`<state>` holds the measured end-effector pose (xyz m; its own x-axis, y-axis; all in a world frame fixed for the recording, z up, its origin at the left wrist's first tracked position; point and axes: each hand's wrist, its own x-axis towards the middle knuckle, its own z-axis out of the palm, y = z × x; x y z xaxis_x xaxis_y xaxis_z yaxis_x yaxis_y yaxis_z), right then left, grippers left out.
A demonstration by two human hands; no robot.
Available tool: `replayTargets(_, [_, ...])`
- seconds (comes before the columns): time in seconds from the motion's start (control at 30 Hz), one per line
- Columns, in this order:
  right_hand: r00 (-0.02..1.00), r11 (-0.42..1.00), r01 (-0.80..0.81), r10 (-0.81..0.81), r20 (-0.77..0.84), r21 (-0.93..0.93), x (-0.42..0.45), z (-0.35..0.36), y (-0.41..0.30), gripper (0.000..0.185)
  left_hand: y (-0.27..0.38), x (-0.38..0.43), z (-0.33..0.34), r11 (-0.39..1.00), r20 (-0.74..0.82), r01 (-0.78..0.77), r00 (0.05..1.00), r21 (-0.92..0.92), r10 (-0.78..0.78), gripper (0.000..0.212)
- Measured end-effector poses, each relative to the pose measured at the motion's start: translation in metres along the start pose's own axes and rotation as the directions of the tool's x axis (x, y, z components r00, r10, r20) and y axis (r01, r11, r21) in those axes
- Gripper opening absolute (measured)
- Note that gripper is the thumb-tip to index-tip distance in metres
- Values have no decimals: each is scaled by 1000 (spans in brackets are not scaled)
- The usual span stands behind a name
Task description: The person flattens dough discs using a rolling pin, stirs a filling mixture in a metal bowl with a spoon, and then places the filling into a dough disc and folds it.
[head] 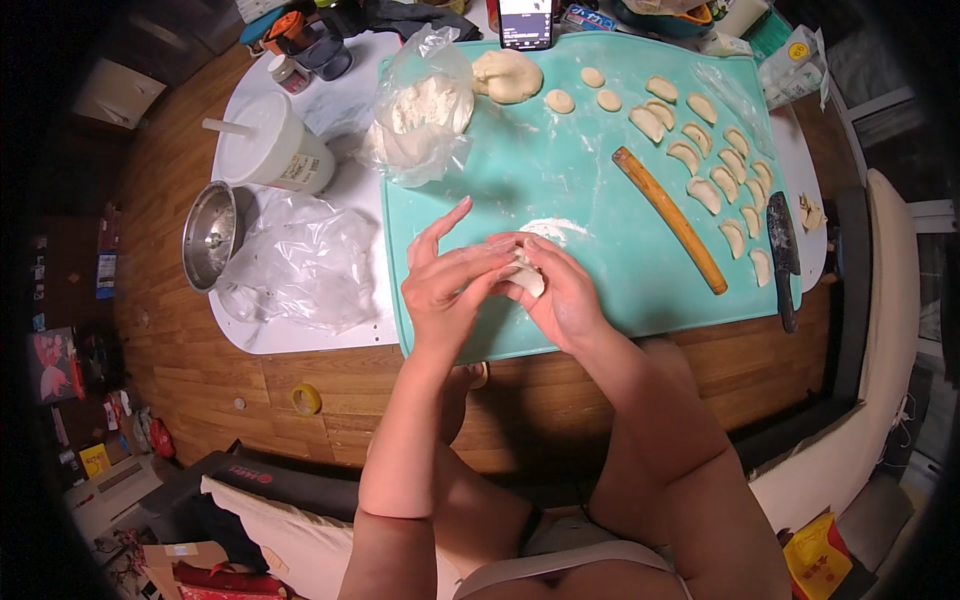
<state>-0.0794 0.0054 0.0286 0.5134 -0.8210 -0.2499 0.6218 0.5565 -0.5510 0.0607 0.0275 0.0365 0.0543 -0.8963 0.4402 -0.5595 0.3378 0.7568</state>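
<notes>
Both of my hands meet above the front part of the green mat (510,180). Between the fingertips of my left hand (457,281) and my right hand (562,289) is a pale dumpling (527,280), folded over and partly hidden by the fingers. My left index finger points up, away from it. A patch of white flour (555,229) lies just beyond my hands. To the right, a wooden rolling pin (670,220) rests at a slant, with several folded dumplings (703,195) beyond it. At the back are a lump of dough (508,76) and small flattened dough pieces (560,101).
A bag of flour (424,120) stands on the mat's left part. Farther left are a lidded plastic tub (274,146), a metal bowl (210,236) and a crumpled clear bag (307,262). A cleaver (784,255) overhangs the right front edge. A phone (526,22) stands behind.
</notes>
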Motion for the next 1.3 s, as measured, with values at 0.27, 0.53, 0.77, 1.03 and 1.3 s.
replayTargets(0.27, [996, 995, -91, 92, -15, 36, 0, 3, 1, 30, 2, 5, 6, 998, -41, 15, 999, 63, -13, 15])
replayTargets(0.53, [997, 997, -63, 65, -29, 49, 1, -7, 5, 28, 8, 5, 5, 985, -7, -56, 998, 163, 58, 14])
replayTargets(0.77, [996, 994, -87, 85, 40, 63, -1, 1, -5, 28, 10, 4, 12, 994, -135, 53, 990, 97, -39, 17])
replayTargets(1.03, [998, 987, -59, 61, -14, 151, 0, -4, 1, 30, 9, 3, 11, 973, -61, -101, 991, 206, 115, 25])
replayTargets(1.3, [993, 945, -94, 113, -42, 314, -2, -3, -1, 32, 17, 6, 20, 971, -140, -26, 988, 236, 60, 17])
